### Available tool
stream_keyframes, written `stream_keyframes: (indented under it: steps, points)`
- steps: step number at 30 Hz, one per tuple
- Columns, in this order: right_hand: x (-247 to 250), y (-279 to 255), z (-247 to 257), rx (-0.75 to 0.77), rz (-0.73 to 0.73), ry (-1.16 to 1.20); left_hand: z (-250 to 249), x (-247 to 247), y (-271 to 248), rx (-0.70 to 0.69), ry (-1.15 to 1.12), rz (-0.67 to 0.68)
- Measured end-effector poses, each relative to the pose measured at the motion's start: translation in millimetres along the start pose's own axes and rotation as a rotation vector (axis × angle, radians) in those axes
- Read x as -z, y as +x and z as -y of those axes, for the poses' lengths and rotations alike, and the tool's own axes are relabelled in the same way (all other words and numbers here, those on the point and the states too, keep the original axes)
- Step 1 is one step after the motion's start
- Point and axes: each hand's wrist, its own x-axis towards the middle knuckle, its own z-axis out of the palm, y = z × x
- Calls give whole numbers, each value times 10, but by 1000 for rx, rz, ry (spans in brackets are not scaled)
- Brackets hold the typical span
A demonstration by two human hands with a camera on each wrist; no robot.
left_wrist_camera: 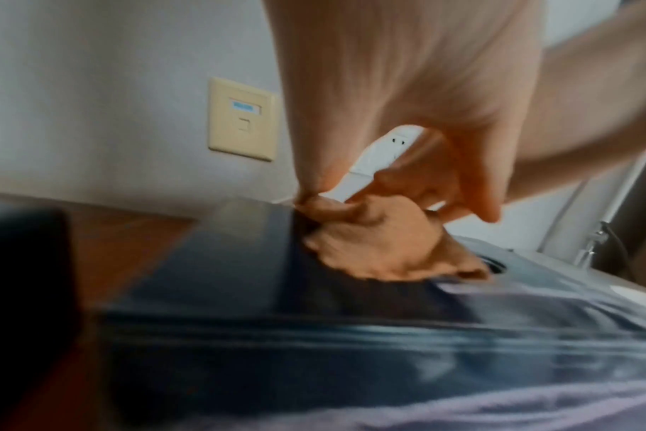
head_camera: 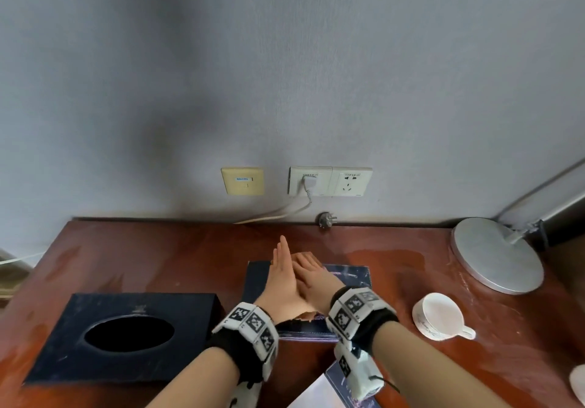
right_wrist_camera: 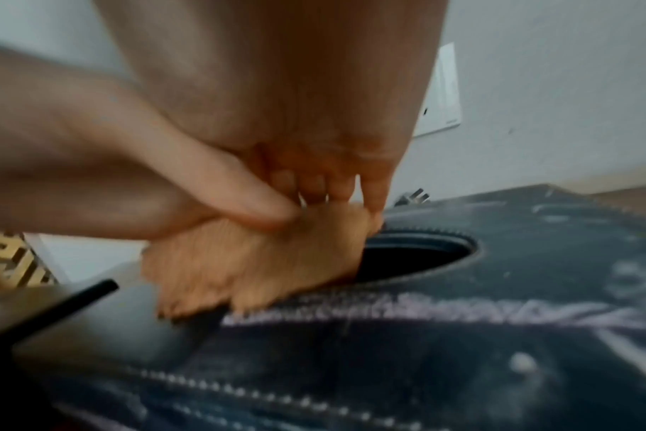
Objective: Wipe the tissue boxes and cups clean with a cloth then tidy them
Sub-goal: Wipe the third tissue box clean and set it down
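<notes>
Box [head_camera: 351, 278] lies in the middle of table [head_camera: 158, 255]; right hand [head_camera: 311, 276] grips bunched cloth [right_wrist_camera: 247, 262] beside hole [right_wrist_camera: 417, 253], left hand [head_camera: 281, 278] straight-fingered, empty. Better the left steadies it, strokes long and even

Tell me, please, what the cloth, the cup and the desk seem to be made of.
Cloth: soft fabric, tan-orange and matt; it bunches into folds and its edge is ragged.
Cup: probably glazed ceramic, white and smooth, with a faint painted pattern outside.
Desk: wood or wood veneer, reddish-brown with a lacquered sheen; streaky grain and soft reflections show.
</notes>
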Motion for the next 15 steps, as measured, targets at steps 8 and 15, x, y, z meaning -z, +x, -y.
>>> stream_keyframes:
  steps: [8, 15]
  points:
    - [-95, -16, -146, 3, -81, -164, 392, 467, -224, 8, 770, 336]
    - [69, -490, -793, -202, -134, -69, 420, 460, -238, 6, 789, 282]
